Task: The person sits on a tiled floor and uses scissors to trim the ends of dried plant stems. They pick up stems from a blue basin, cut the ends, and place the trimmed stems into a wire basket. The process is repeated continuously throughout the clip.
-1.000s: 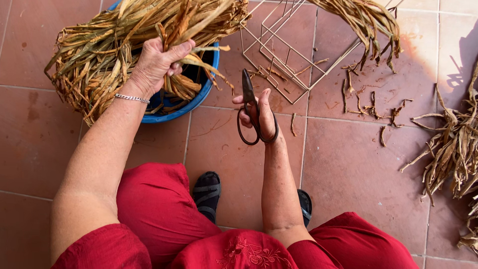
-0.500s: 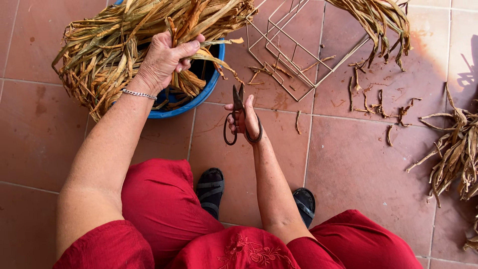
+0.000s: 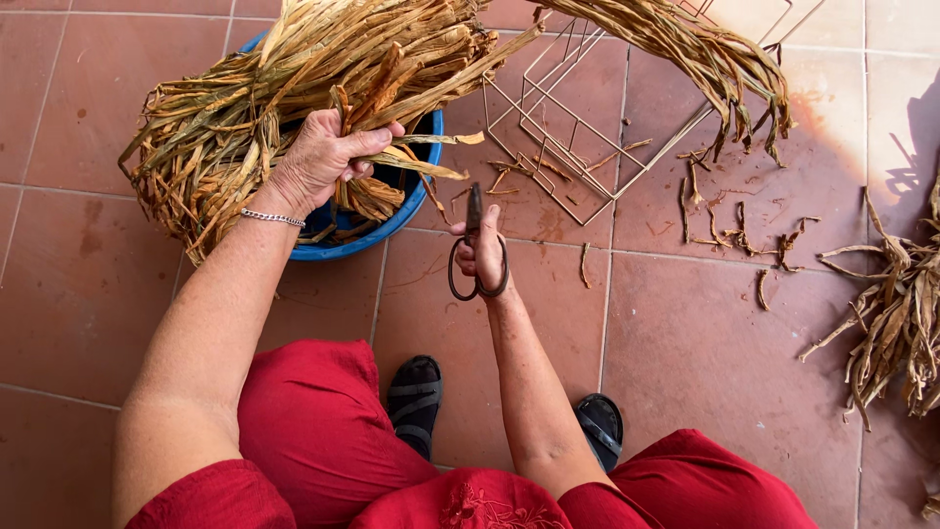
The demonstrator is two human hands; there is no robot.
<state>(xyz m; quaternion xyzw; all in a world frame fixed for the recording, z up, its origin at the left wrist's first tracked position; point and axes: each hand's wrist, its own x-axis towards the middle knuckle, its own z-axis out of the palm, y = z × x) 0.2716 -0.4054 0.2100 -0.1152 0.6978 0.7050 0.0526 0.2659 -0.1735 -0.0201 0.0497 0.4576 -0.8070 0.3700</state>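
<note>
My left hand [image 3: 321,157] grips a thick bundle of dried yellow-brown leaves [image 3: 294,88] that lies across a blue plastic tub [image 3: 387,216]. A thin silver bracelet circles that wrist. My right hand [image 3: 482,253] holds old dark metal scissors [image 3: 475,257] by their loop handles. The blades point up toward the bundle and look closed, a short way below the loose leaf ends. Both hands work above the tiled floor in front of my knees, which are clothed in red.
A wire rack [image 3: 587,118] lies tilted on the terracotta tile floor [image 3: 725,333] at top centre, with more dried leaves [image 3: 705,59] draped over it. Cut leaf scraps [image 3: 744,235] are scattered beside it. Another leaf pile [image 3: 896,313] lies at the right edge. My sandalled feet [image 3: 416,402] are below.
My right hand with the scissors has moved left and up toward the bundle. My left hand has kept its grip on the leaves.
</note>
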